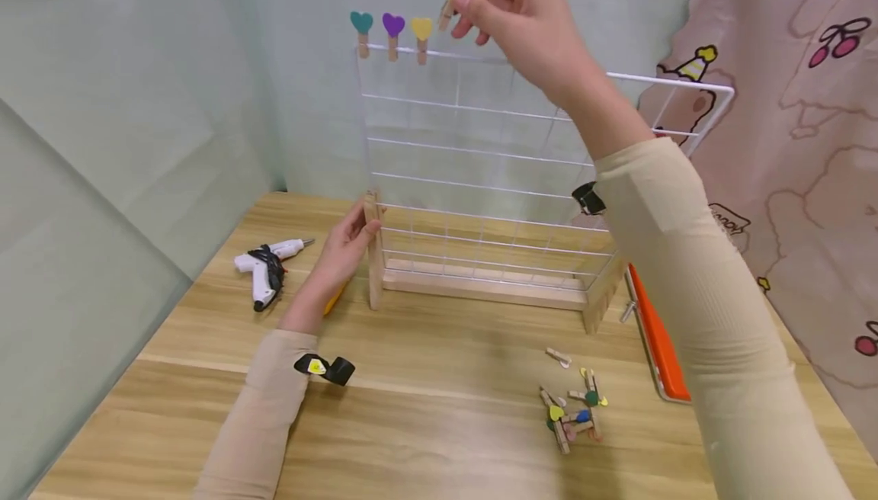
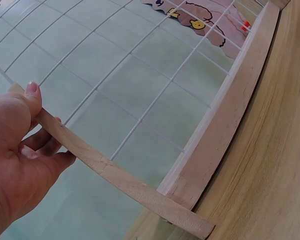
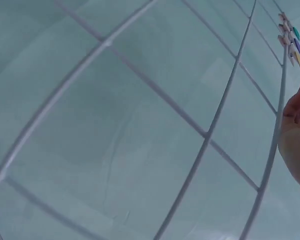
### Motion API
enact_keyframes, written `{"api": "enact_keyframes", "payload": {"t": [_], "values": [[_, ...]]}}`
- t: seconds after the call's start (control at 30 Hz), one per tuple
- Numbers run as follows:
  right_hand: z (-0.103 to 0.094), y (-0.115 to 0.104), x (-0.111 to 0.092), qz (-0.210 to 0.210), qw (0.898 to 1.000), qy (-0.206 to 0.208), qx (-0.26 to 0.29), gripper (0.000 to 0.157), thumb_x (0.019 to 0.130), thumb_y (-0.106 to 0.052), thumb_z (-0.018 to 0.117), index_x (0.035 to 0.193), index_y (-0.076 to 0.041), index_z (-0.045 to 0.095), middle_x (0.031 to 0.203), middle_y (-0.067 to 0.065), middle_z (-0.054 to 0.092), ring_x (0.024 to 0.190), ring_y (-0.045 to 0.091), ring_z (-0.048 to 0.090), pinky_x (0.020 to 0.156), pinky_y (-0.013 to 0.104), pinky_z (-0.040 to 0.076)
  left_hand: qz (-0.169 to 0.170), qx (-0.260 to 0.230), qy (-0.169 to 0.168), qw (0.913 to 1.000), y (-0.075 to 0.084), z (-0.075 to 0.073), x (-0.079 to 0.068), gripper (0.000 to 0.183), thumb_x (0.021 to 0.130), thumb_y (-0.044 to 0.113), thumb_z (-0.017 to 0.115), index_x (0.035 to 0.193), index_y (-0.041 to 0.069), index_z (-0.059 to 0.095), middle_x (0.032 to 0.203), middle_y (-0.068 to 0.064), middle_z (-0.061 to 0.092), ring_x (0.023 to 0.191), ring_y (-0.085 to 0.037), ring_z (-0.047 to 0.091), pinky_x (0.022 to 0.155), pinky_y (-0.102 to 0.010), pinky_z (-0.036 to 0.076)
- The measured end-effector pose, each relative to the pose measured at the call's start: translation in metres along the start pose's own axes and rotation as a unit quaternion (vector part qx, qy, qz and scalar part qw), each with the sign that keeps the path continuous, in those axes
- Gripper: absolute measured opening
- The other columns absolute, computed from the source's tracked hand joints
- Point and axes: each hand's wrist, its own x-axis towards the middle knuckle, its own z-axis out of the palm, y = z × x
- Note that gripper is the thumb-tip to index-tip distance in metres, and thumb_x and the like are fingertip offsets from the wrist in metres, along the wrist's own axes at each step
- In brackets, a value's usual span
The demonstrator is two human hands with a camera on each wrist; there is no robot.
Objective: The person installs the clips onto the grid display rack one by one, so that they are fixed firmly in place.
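Observation:
My right hand (image 1: 517, 8) pinches a small wooden clothespin (image 1: 447, 11) with a yellow top, just above the top wire of a white grid rack (image 1: 480, 153). Left of it, clipped along that wire, stand three clothespins with hearts: a teal one (image 1: 361, 24), a purple one (image 1: 393, 25) and a yellow one (image 1: 421, 29). My left hand (image 1: 343, 252) grips the rack's left wooden post (image 1: 373, 264); in the left wrist view the thumb lies on one side of the post (image 2: 115, 175) and fingers on the other. The right wrist view shows only part of the right hand (image 3: 297, 135) at its edge.
Several loose clothespins (image 1: 576, 412) lie in a pile on the wooden table (image 1: 425, 408), front right. A white glue gun (image 1: 270, 264) with a black cord rests at left. An orange-red object with a metal edge (image 1: 658, 340) is right of the rack, partly behind the right arm.

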Motion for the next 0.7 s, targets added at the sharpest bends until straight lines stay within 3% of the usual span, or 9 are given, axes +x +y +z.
{"api": "enact_keyframes", "payload": {"t": [0.3,0.7], "values": [[-0.003,0.012,0.004,0.073,0.989,0.031,0.122,0.015,0.084,-0.009,0.055,0.095,0.000,0.051,0.083,0.011,0.057,0.077,0.021,0.052,0.066,0.024,0.040,0.005,-0.018,-0.011,0.9998,0.015,0.011,-0.005,0.053,0.090,0.024,0.044,0.137,0.011,0.026,0.137,-0.013,0.032,0.126,-0.018,0.028,0.102,-0.039,0.025],[-0.007,0.012,0.007,0.125,0.988,0.016,0.092,0.014,0.082,-0.007,0.057,0.091,0.001,0.050,0.084,0.012,0.058,0.081,0.022,0.053,0.075,0.028,0.042,0.011,-0.016,-0.008,0.9998,-0.007,0.008,0.007,0.056,0.087,0.034,0.046,0.138,0.023,0.024,0.136,-0.006,0.036,0.126,-0.013,0.029,0.103,-0.034,0.025]]}}
